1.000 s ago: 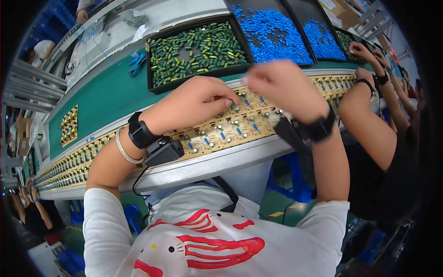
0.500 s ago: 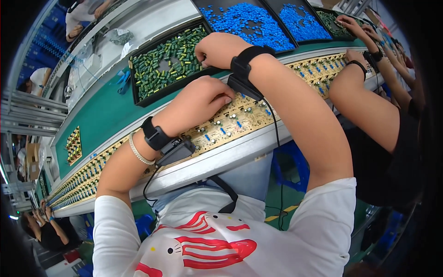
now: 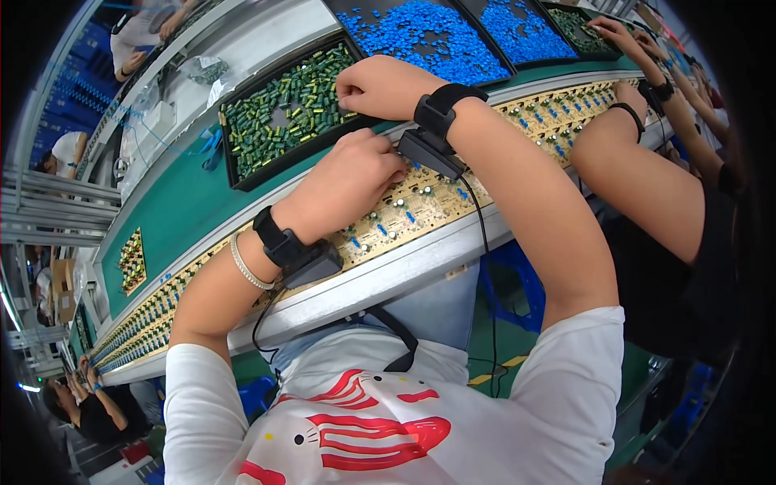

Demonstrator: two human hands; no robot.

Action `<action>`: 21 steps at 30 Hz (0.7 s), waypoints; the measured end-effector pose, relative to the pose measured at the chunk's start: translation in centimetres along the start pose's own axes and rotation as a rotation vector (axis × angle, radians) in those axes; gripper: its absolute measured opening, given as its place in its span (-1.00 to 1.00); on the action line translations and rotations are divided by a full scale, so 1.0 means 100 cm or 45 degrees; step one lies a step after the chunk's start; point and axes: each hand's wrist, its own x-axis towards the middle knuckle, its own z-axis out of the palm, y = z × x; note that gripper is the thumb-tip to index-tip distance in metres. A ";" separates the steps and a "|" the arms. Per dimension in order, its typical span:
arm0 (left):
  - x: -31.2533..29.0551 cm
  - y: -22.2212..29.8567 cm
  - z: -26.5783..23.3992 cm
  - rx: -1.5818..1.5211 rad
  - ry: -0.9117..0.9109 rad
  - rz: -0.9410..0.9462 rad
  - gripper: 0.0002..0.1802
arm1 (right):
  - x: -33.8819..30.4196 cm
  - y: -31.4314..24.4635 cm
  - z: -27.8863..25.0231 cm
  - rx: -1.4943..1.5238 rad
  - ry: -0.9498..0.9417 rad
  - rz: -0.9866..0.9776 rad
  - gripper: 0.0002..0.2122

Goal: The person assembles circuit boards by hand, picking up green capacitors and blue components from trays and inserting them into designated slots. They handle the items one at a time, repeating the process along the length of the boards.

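A long row of tan circuit boards [image 3: 412,212] runs in the rail in front of me, dotted with small blue parts and round-topped upright parts. Over these boards my left hand [image 3: 349,179] is closed, its fingertips curled down at the board surface; whatever they pinch is hidden. Farther off, my right hand [image 3: 388,87] bends in at the near right corner of a black tray [image 3: 240,179] full of green cylindrical components [image 3: 283,121]. Its fingers are curled together, and I cannot make out anything in them. Both wrists carry black straps with small boxes.
Black trays of blue components [image 3: 428,40] stand beyond my right hand. A separate small board [image 3: 132,260] lies on the green mat [image 3: 182,198] at left. Blue-handled cutters [image 3: 212,149] rest beside the green parts' tray. Another person's arm [image 3: 638,170] reaches over the boards at right.
My left hand has shifted slightly over the boards, its fingers a little more tucked under. My right hand stays at the tray corner. The whole view has moved slightly.
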 end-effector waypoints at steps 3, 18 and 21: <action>0.000 0.005 -0.001 0.035 0.011 -0.018 -0.91 | -0.002 0.000 -0.002 0.056 0.010 0.041 -0.81; 0.040 -0.020 -0.043 -0.130 -0.062 -0.137 -0.76 | -0.153 -0.051 -0.051 0.921 0.272 0.545 -0.84; 0.066 -0.058 -0.042 0.040 0.157 -0.211 -0.75 | -0.172 -0.062 -0.032 0.776 0.092 0.592 -0.87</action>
